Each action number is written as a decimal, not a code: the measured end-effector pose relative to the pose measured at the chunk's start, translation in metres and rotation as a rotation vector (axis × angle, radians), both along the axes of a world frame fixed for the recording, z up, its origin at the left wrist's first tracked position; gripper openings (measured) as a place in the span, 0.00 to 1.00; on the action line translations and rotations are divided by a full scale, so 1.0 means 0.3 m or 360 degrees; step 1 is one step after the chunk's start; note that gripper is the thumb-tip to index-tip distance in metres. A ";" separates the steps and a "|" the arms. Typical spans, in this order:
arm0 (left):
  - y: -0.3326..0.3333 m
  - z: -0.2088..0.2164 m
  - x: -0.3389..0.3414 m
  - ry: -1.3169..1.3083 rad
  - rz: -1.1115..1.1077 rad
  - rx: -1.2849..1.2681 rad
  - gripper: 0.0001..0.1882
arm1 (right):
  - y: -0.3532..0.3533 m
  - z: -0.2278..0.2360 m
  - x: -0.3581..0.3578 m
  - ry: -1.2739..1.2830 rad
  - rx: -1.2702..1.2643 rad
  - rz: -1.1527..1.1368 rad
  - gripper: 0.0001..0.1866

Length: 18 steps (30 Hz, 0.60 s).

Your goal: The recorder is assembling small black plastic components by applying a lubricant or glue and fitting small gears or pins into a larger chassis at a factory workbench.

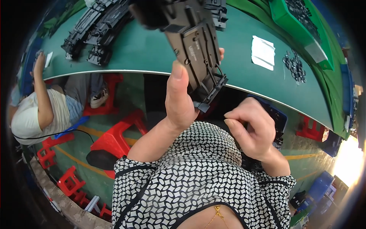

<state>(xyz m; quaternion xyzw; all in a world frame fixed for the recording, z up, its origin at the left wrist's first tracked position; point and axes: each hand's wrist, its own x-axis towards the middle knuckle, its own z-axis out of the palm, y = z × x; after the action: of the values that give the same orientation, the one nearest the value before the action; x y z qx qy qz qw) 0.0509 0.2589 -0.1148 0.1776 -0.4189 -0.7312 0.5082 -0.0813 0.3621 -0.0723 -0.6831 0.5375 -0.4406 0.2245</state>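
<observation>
My left hand is closed around a long black moulded plastic part, held up over the table's near edge. The thumb lies along its left side and a fingertip shows at its right. Ribs, small round holes and clips mark the part's face; its far end runs out at the top of the view. To the right of it, apart from the part, my right hand is curled with thumb and forefinger close together. Whatever sits between those fingers, if anything, is too small or hidden to make out.
The green table holds several similar black parts at the left. White sheets and a pile of small black pieces lie at the right, near a green bin. A co-worker sits left; red stools stand below.
</observation>
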 end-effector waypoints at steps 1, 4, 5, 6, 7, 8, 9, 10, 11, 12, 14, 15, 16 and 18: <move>-0.005 0.006 0.006 -0.0061 0.0035 -0.0112 0.43 | 0.011 -0.008 0.011 -0.0294 0.0284 0.0004 0.05; 0.005 -0.009 0.006 -0.0077 0.0060 -0.0284 0.44 | 0.027 -0.061 0.063 -0.0911 0.0811 -0.0018 0.09; 0.011 -0.009 0.004 -0.0098 0.0057 -0.0300 0.45 | 0.025 -0.077 0.074 -0.1019 0.0894 -0.0009 0.10; 0.009 -0.020 -0.004 0.0140 0.0040 -0.0313 0.41 | 0.021 -0.083 0.084 -0.1107 0.0927 -0.0003 0.10; 0.014 -0.019 -0.005 0.0105 0.0036 -0.0296 0.42 | 0.019 -0.089 0.092 -0.1193 0.0960 0.0003 0.10; 0.022 -0.014 -0.005 0.0071 0.0033 -0.0277 0.43 | 0.020 -0.094 0.101 -0.1262 0.0973 -0.0014 0.10; 0.024 -0.014 -0.007 0.0037 0.0036 -0.0324 0.42 | 0.017 -0.100 0.106 -0.1275 0.0962 -0.0028 0.10; 0.029 -0.014 -0.011 0.0033 0.0017 -0.0326 0.42 | 0.015 -0.107 0.111 -0.1363 0.0967 -0.0032 0.09; 0.036 -0.014 -0.017 -0.0055 0.0092 -0.0285 0.45 | 0.014 -0.113 0.116 -0.1449 0.0974 -0.0034 0.09; 0.041 -0.009 -0.021 -0.0143 0.0172 -0.0249 0.48 | 0.013 -0.105 0.119 -0.1463 0.0981 -0.0063 0.09; 0.044 -0.011 -0.020 -0.0165 0.0151 -0.0282 0.48 | 0.013 -0.113 0.122 -0.1488 0.0969 -0.0067 0.09; 0.045 -0.010 -0.023 -0.0132 0.0158 -0.0270 0.48 | 0.011 -0.116 0.123 -0.1507 0.0967 -0.0065 0.09; 0.045 -0.010 -0.025 -0.0098 0.0166 -0.0257 0.49 | 0.009 -0.115 0.122 -0.1509 0.0964 -0.0067 0.09; 0.045 -0.011 -0.025 -0.0097 0.0150 -0.0234 0.49 | 0.005 -0.112 0.122 -0.1494 0.0978 -0.0069 0.09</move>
<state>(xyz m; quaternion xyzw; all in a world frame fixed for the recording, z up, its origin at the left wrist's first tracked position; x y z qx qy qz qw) 0.0435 0.2724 -0.1181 0.1816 -0.4778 -0.6681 0.5407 -0.0449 0.3636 -0.1059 -0.3056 0.4976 -0.5250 0.6192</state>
